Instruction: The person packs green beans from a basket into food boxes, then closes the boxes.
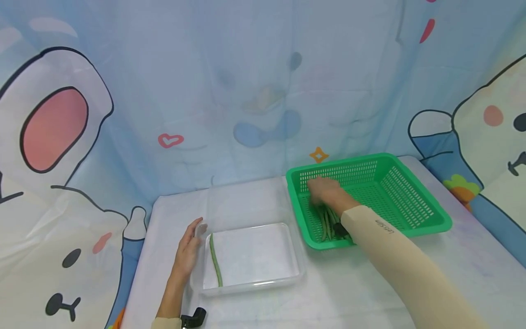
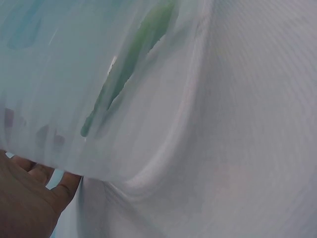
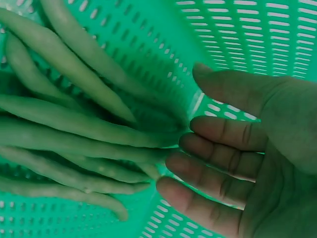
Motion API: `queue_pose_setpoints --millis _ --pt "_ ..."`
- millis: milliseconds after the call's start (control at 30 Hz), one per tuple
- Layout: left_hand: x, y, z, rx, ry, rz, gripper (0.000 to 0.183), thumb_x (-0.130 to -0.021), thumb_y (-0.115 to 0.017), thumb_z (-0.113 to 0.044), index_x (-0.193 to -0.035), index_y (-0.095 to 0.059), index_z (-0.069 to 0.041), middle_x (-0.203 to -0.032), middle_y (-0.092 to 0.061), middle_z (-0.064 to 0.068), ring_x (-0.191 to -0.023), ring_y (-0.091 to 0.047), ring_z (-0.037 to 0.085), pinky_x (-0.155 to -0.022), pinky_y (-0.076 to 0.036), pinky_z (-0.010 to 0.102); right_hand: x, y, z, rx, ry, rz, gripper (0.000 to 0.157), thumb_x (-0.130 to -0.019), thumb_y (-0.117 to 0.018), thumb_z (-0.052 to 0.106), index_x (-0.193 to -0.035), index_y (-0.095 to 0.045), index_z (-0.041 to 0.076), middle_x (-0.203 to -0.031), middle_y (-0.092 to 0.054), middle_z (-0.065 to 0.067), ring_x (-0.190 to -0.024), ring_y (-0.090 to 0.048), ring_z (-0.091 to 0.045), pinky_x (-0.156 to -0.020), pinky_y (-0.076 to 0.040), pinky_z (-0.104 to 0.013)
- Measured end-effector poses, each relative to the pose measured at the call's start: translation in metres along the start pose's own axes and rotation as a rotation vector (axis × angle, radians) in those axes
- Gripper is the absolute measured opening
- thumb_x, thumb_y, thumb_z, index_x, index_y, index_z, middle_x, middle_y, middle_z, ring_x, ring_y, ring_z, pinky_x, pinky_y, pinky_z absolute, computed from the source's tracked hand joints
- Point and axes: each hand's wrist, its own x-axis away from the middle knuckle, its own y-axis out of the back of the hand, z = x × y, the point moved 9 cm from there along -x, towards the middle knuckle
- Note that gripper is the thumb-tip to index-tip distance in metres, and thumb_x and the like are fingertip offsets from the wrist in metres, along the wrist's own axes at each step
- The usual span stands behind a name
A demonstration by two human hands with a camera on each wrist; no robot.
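Observation:
A clear plastic container [image 1: 263,285] sits on the white table with one green bean [image 1: 215,260] lying lengthwise near its left wall. My left hand [image 1: 187,251] rests against that container's left side near the far corner, fingers fairly straight. In the left wrist view, its fingertips [image 2: 67,188] touch the container's edge, and the bean shows blurred through the plastic. My right hand [image 1: 326,192] is down in the left part of a green basket [image 1: 427,192]. Its fingers [image 3: 218,168] are extended at the ends of several green beans [image 3: 74,124], with none held between them.
The slotted green basket stands to the right of the clear container, its rim close to the container's far right corner. A printed cloth [image 1: 255,82] hangs behind the table. White cloth [image 1: 246,196] covers the table.

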Motion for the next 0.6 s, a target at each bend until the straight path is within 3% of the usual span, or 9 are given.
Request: queue_pose_setpoints --millis 133,433,600 --pt "0.001 -0.001 -0.001 0.004 0.006 0.007 0.055 -0.096 -0.03 -0.006 -0.146 -0.036 -0.03 -0.147 -0.044 0.007 -0.146 -0.015 0.024 -0.114 -0.012 0.055 0.002 -0.004 -0.001 -0.018 0.002 0.005 0.05 -0.081 -0.076 0.027 -0.12 -0.056 0.002 -0.115 -0.06 -0.02 -0.1 -0.06 -0.038 -0.076 -0.051 -0.052" --pt "0.001 -0.001 0.002 -0.001 0.018 0.003 0.054 -0.097 -0.031 -0.009 -0.145 -0.036 -0.033 -0.148 -0.043 0.005 -0.146 -0.015 0.021 -0.114 -0.012 0.055 -0.003 -0.011 -0.005 -0.033 -0.016 -0.025 0.032 -0.08 -0.075 0.022 -0.103 -0.06 0.005 -0.096 -0.061 -0.014 -0.077 -0.058 -0.027 -0.059 -0.049 -0.042" --pt "0.002 0.0 0.001 0.003 0.014 -0.006 0.056 -0.096 -0.031 -0.008 -0.145 -0.037 -0.034 -0.147 -0.043 0.005 -0.146 -0.016 0.022 -0.114 -0.014 0.056 -0.008 -0.012 -0.008 -0.016 -0.033 -0.041 0.024 -0.081 -0.072 0.018 -0.098 -0.062 0.005 -0.092 -0.062 -0.013 -0.073 -0.057 -0.026 -0.055 -0.048 -0.039"
